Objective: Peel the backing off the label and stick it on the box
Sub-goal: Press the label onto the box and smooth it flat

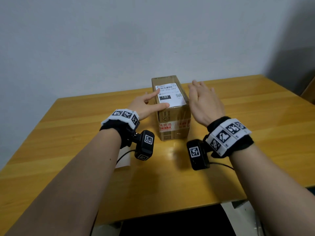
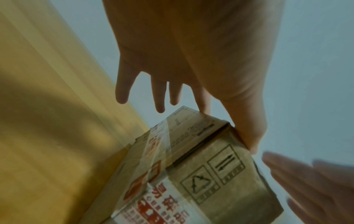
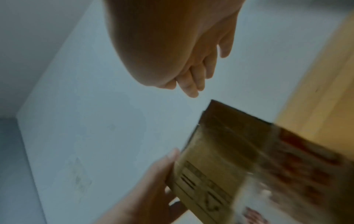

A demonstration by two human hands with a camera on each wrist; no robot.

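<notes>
Label (image 1: 171,95) flat atop box (image 1: 173,123); left hand (image 1: 146,106) fingers straight on it; right hand (image 1: 203,103) spread, beside box.

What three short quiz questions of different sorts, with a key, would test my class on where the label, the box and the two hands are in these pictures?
1. True or false: the label lies on top of the box.
2. Which hand touches the label? A. the left hand B. the right hand C. neither
3. Fill the gap: the box stands on the ____.

Key
1. True. The white label sits flat on the top face.
2. A. The left forefinger and thumb rest on the label's left edge and near corner; the right hand is open beside the box, holding nothing.
3. Table.
</notes>
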